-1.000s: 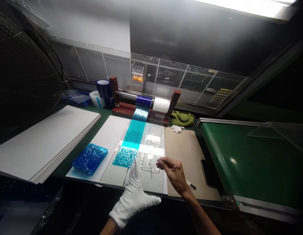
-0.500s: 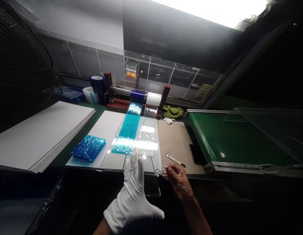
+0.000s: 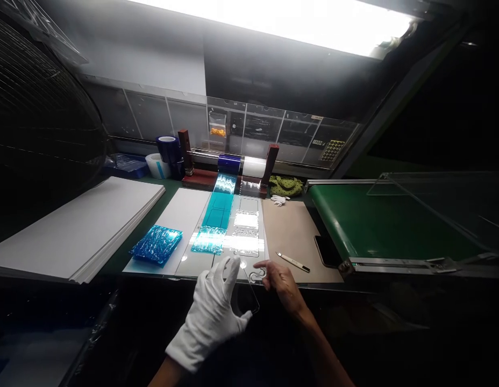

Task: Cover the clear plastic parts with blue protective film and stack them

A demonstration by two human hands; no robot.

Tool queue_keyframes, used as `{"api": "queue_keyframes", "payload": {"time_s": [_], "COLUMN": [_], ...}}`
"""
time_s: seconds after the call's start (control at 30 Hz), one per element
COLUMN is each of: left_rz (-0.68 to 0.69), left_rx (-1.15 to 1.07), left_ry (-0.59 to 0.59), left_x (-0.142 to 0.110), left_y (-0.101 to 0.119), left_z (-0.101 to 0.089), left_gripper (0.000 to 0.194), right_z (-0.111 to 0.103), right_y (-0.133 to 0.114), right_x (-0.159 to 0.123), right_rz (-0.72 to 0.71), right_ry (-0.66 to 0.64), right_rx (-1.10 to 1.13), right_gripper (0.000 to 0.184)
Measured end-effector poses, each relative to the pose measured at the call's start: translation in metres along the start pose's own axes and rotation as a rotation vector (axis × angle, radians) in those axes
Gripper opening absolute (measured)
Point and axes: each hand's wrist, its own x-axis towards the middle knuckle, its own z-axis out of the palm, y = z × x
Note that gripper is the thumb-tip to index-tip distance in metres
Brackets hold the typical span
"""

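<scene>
My left hand (image 3: 217, 303), in a white glove, curves its fingers and thumb around the edges of a thin clear panel (image 3: 248, 296) just off the table's front edge. Part of that panel is hidden behind the glove. Bare, my right hand (image 3: 284, 285) pinches a small curled piece of clear film (image 3: 256, 276) close to the panel's right side, its index finger stretched out to the left. Beyond both hands, a strip of blue film (image 3: 217, 216) and crinkled clear film pieces (image 3: 246, 242) lie on the glossy work surface (image 3: 193, 265).
A wooden stand (image 3: 271, 169) carries film rolls at the back. Crumpled blue film (image 3: 156, 244) and a stack of white sheets (image 3: 80, 226) are at left. A craft knife (image 3: 292, 261) rests on brown board (image 3: 290, 226), beside a phone (image 3: 326, 251) and a green conveyor belt (image 3: 382, 220).
My left fingers and thumb have bent inward around the panel. My right index finger has extended left, and the curled film has shifted slightly left and up. The whole view has shifted slightly.
</scene>
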Motion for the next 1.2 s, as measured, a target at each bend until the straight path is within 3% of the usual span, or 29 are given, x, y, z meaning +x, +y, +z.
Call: {"api": "queue_keyframes", "payload": {"time_s": [0.07,0.17,0.4,0.53,0.63,0.7,0.77,0.87,1.0,1.1,1.2], "left_rz": [-0.036,-0.083,-0.151,-0.173,-0.173,-0.147,-0.087,0.0,0.02,-0.017,-0.153], "left_rx": [0.061,0.133,0.387,0.436,0.414,0.344,0.182,-0.11,-0.322,-0.255,-0.018], "left_ry": [-0.064,-0.145,-0.281,-0.34,-0.369,-0.323,-0.206,0.012,0.26,0.254,-0.003], "left_x": [0.001,0.006,0.026,0.035,0.035,0.029,0.018,-0.001,-0.011,-0.003,0.011], "left_y": [0.001,0.005,0.028,0.04,0.041,0.033,0.019,-0.001,-0.003,0.009,0.022], "left_z": [-0.002,-0.009,-0.029,-0.033,-0.033,-0.03,-0.022,0.001,0.031,0.03,0.009], "left_gripper": [0.103,0.092,0.079,0.067,0.066,0.074,0.083,0.088,0.09,0.089,0.083], "right_z": [0.008,0.016,0.033,0.043,0.04,0.034,0.028,0.024,0.023,0.018,0.023], "right_y": [-0.003,-0.009,-0.022,-0.018,-0.014,-0.014,-0.013,-0.011,-0.007,-0.009,-0.014], "right_x": [0.003,0.007,0.003,-0.001,-0.002,-0.001,0.0,0.003,0.01,0.015,0.014], "right_rz": [-0.004,-0.045,-0.266,-0.307,-0.273,-0.208,-0.129,-0.037,0.064,0.037,-0.117], "right_ry": [-0.067,-0.038,0.005,-0.015,-0.007,0.023,0.021,-0.088,-0.154,-0.105,0.042], "right_rx": [0.0,-0.101,-0.841,-1.008,-0.917,-0.7,-0.387,0.043,0.31,0.138,-0.456], "right_gripper": [0.047,0.041,0.03,0.03,0.03,0.032,0.037,0.043,0.045,0.045,0.033]}}
